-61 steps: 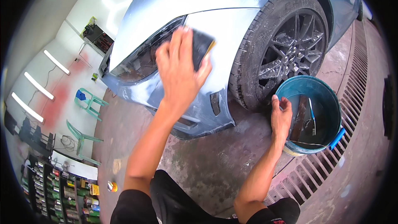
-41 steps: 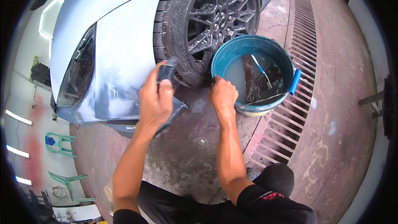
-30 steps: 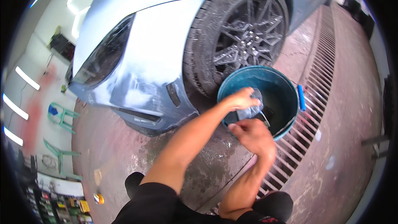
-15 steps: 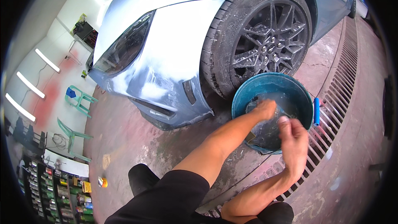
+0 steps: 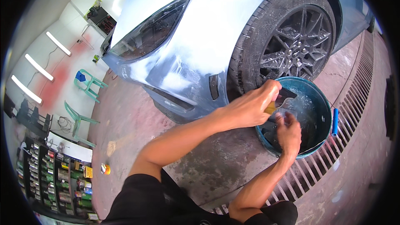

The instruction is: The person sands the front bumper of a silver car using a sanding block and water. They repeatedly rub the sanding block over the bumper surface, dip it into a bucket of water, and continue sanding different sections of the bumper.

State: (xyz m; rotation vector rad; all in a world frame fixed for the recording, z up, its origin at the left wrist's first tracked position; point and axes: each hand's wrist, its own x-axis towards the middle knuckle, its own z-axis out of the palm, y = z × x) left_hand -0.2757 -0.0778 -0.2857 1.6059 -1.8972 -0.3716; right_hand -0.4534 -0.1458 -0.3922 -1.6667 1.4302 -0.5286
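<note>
Over the near left rim of a teal bucket point(image 5: 329, 116) of cloudy water, my left hand point(image 5: 252, 104) is closed on a thin wet sheet point(image 5: 287, 93), dark on one part and yellowish on another. It looks like sandpaper. Just below it, my right hand point(image 5: 289, 137) hangs inside the bucket's near side. Its fingers are loosely apart and partly blurred, with no held thing visible. Something glassy or wet shows between the two hands, too unclear to name. The bucket stands beside the front wheel point(image 5: 291, 50) of a blue-grey car point(image 5: 196, 54) with whitish patches on its fender.
A slotted floor drain point(image 5: 354, 79) runs along the bucket's right. The bucket's blue handle grip point(image 5: 335, 122) hangs outside its rim. At left are green plastic chairs point(image 5: 79, 121), a rack of cans point(image 5: 58, 179) and a small yellow can point(image 5: 105, 168) on the floor.
My left hand has come up out of the bucket with the sheet. My right hand has dropped lower into the bucket. The view has shifted, so the car and bucket appear farther right.
</note>
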